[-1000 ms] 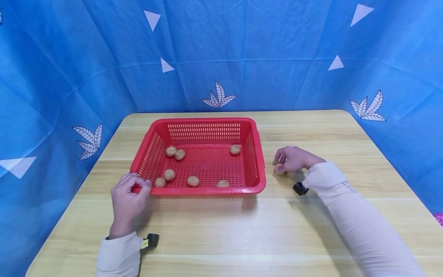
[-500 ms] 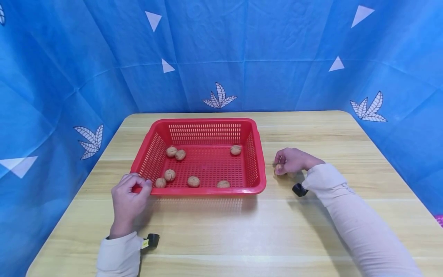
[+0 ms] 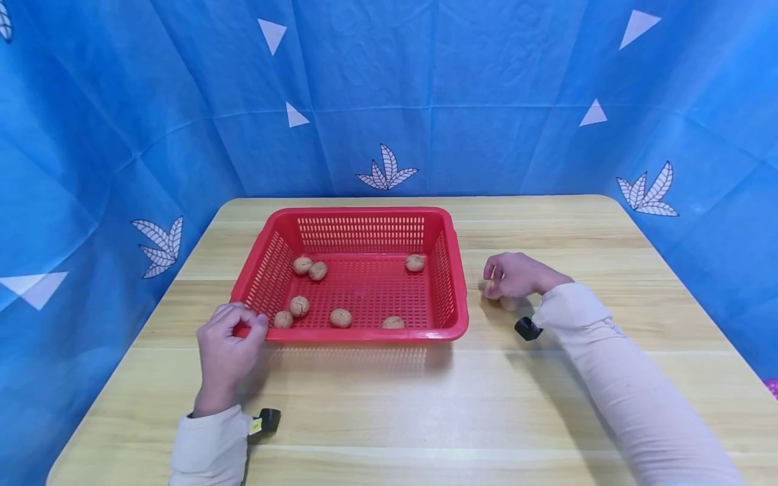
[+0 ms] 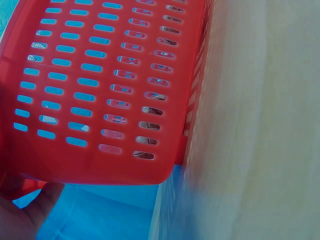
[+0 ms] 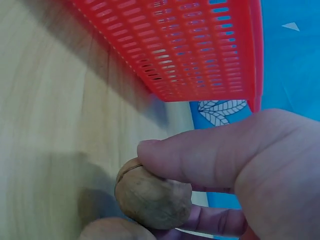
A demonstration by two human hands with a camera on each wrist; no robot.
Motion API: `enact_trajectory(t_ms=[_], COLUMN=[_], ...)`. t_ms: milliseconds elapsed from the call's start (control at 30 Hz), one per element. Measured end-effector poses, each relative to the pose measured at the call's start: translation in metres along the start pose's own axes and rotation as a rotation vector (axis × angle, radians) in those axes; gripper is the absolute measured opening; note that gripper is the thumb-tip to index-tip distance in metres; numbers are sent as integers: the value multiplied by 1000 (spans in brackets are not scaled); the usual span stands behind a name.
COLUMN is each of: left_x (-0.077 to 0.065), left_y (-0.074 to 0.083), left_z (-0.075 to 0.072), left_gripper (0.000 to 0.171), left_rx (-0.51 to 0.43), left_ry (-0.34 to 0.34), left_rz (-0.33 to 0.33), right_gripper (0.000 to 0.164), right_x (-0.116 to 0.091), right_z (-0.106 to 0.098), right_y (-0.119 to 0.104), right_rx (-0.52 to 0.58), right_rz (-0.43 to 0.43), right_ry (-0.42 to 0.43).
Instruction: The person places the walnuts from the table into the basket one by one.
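My left hand [image 3: 227, 351] grips the near left corner of a red plastic basket [image 3: 365, 335], thumb over the rim. In the left wrist view its thumb shows at the lower left, beside the slotted basket wall [image 4: 95, 170]. To the right of the basket, my right hand [image 3: 519, 275] pinches a walnut [image 5: 152, 197] between thumb and fingers, close over the table. A second walnut [image 5: 117, 231] sits just below the held one, partly cut off by the right wrist view's lower edge. Several walnuts [image 3: 340, 318] lie spread on the basket's floor, one of them [image 3: 415, 262] near its right wall.
The wooden table [image 3: 389, 418] extends around the basket and both arms. A blue curtain [image 3: 486, 88] with white leaf and triangle prints hangs behind it and along both sides. Black wrist cameras [image 3: 527, 329] sit at both cuffs.
My right hand dips slightly, then rises a little with the walnut between its fingertips, and another walnut shows beneath it. The left hand and the basket stay in place.
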State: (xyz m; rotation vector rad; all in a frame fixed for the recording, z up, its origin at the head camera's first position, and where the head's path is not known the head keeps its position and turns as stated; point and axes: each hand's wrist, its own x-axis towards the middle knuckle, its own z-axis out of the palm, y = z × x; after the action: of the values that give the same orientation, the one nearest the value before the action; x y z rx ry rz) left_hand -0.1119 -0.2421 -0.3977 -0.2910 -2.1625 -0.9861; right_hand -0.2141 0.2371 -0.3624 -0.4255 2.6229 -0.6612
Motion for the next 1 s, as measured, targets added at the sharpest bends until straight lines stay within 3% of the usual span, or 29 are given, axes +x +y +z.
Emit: enact_trajectory(t_ms=[167,433,1000], left_x=[0,0,0], left_y=[0,0,1], left_z=[0,0,1], left_gripper=[15,15,16], left_rx=[6,6,2], left_ry=[-6,-6,-5], left_rz=[-7,-16,-23], right_gripper=[32,27,27], right_x=[1,3,5], right_z=[-6,-17,-35], right_y=[-2,-9,-34], right_rx=[3,-46,-8], right_rz=[-21,-93,-119], right_ry=[13,80,206])
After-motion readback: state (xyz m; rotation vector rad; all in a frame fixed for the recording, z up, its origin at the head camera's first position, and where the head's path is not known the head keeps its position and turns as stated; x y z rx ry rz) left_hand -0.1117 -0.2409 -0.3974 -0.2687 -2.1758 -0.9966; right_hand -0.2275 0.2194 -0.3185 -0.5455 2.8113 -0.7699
